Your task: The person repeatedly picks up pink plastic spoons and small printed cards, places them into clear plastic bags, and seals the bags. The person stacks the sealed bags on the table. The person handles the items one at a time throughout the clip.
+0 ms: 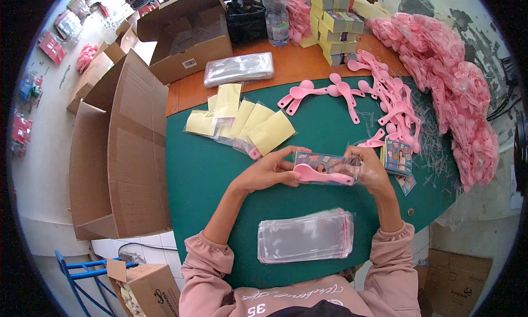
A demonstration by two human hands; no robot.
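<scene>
Between my two hands, above the green table, is a clear plastic bag holding a pink spoon and a printed card. My left hand grips the bag's left end, thumb on the spoon's bowl. The fingers of my right hand are closed on the bag's other end. Below them lies a stack of clear plastic bags. Close to my right hand sits a stack of printed cards. Filled bags with pale yellow cards lie beyond my left hand.
Loose pink spoons spread over the far right, beside a long heap of bagged pink spoons. Bundled card stacks, a plastic bottle and another bag pack stand or lie at the back. Cardboard boxes line the left.
</scene>
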